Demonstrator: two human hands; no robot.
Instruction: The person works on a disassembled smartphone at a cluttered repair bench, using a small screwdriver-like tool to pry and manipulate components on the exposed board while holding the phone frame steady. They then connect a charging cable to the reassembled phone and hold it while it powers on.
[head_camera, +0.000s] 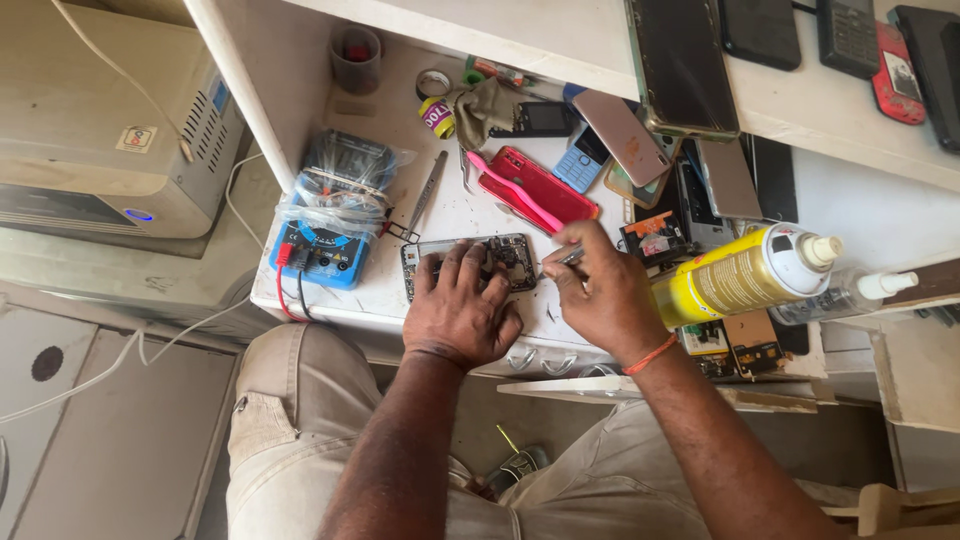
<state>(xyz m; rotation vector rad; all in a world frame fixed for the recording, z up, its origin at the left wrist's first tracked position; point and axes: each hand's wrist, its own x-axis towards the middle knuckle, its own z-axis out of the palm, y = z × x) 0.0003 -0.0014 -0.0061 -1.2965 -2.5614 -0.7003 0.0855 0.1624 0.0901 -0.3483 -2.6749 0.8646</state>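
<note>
An opened dark smartphone with its back cover removed and circuit parts exposed (478, 262) is seen lying flat on the white, scuffed tabletop (450, 215), near its front edge and directly before the person. The left hand (458, 308) is laid palm-down over the phone's lower half, fingers spread and pressing on it, so that it is pinned rather than gripped. The right hand (600, 290) is closed in a pinch around a slim metal tool (566, 259), whose tip is directed toward the phone's right end; whether the tip touches the board cannot be told.

Handling, as judged: the phone is taken to be light, stiff and thin, with a fragile inside. Exposed components and any thin cables would be harmed by pressure, so hold is best taken along the outer frame edges, with fingers kept off the board. The smooth frame may slide on the tabletop unless pressed down.

Appearance: rectangular dark frame, long axis left to right, interior crowded with dark and metallic parts, partly hidden under the left hand.

Surroundings: a blue multimeter wrapped in clear plastic (328, 215) at 9 o'clock from the phone; metal tweezers (424, 195) at 11 o'clock; a red phone shell (532, 186) at 1 o'clock; a yellow spray can with white cap (745, 272) at 3 o'clock.
</note>
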